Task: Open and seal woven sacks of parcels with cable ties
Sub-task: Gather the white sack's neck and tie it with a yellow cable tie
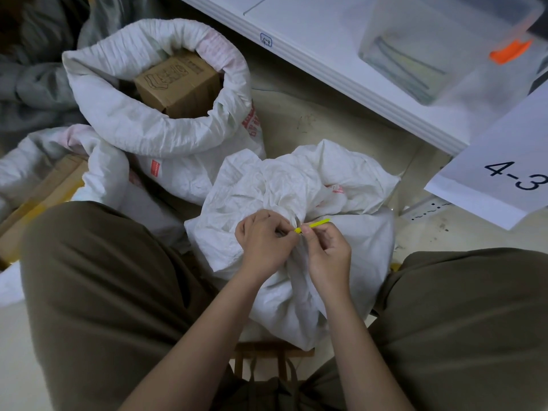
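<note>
A white woven sack (296, 185) lies on the floor between my knees, its mouth gathered into a bunched neck. A yellow cable tie (315, 224) sticks out to the right from that neck. My left hand (264, 241) has its fingers curled around the gathered neck on the left side. My right hand (327, 250) pinches the cable tie close to the neck with thumb and forefinger. The part of the tie around the neck is hidden by my fingers.
An open sack (142, 126) with a rolled-down rim holds a cardboard box (178, 84) at the upper left. Another sack (98, 164) with cardboard lies at the left. A white shelf (341, 66) with a clear bin (444, 48) and a "4-3" label (501, 176) stands at the right.
</note>
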Demonstrator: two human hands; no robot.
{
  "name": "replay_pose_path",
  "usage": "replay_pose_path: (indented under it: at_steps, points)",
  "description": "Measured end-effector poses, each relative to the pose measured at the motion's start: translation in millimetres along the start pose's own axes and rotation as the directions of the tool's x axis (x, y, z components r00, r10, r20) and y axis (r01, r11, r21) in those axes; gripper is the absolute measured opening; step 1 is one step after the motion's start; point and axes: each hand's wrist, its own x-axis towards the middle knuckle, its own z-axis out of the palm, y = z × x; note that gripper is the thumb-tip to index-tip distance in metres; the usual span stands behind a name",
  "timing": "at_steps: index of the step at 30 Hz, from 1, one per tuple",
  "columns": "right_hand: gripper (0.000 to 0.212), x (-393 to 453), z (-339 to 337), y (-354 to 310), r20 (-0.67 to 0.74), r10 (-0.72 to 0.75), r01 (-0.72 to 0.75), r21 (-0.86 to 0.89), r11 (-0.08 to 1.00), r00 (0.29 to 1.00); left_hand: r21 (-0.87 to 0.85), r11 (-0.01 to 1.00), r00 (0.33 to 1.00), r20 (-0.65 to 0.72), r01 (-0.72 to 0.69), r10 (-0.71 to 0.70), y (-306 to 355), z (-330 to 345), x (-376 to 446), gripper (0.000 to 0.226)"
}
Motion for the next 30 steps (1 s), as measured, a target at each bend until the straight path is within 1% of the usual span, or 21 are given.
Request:
replay_pose_path:
  at_steps: [2,4,6,9,12,15,16,18,22,24,27,30]
  points:
    - [0.011,0,-4,-4,0.062,-0.045,0.048,-0.048,0.998,0.997,-0.029,0.999,1.000,-0.004,0.014,-0.014,-1,1,-1,0.023]
    - [0.016,3,-8,-6,0.130,-0.119,0.133,-0.102,0.986,0.984,-0.052,0.998,1.000,0.001,0.021,-0.021,-2,1,-2,0.019]
    - [0.020,7,-11,-6,0.177,-0.150,0.176,-0.141,0.974,0.973,-0.066,0.998,1.000,0.015,0.016,-0.015,-3,0,-4,0.018]
    - [0.020,9,-13,-6,0.200,-0.180,0.217,-0.180,0.960,0.963,-0.103,0.995,1.000,0.025,0.007,-0.004,-3,-1,-5,0.016]
    - [0.019,9,-14,-3,0.218,-0.254,0.300,-0.213,0.930,0.942,-0.126,0.992,0.999,0.036,0.012,-0.007,-2,-1,-6,0.013]
    - [0.006,8,-13,0,0.216,-0.297,0.345,-0.238,0.908,0.930,-0.139,0.990,0.999,0.041,0.022,-0.016,-2,-3,-6,0.018]
    - [0.007,6,-13,-1,0.201,-0.323,0.367,-0.247,0.897,0.925,-0.143,0.990,0.999,0.040,0.018,-0.013,-2,-3,-6,0.020]
    - [0.015,2,-13,-1,0.162,-0.383,0.414,-0.258,0.873,0.909,-0.133,0.991,0.999,0.046,0.010,-0.004,0,-4,-5,0.024]
    - [0.016,-3,-13,-2,0.132,-0.399,0.420,-0.273,0.865,0.907,-0.111,0.994,0.999,0.053,0.006,0.000,2,-4,-6,0.027]
    - [0.015,-3,-12,-3,0.121,-0.404,0.422,-0.280,0.862,0.907,-0.128,0.992,0.999,0.045,-0.013,0.019,3,-5,-7,0.023]
    - [0.014,-2,-13,-4,0.111,-0.433,0.446,-0.268,0.854,0.895,-0.157,0.987,0.998,0.044,-0.027,0.035,5,-6,-9,0.010]
    - [0.012,-1,-12,-4,0.122,-0.444,0.461,-0.258,0.849,0.888,-0.165,0.986,0.998,0.057,-0.025,0.035,6,-6,-8,0.010]
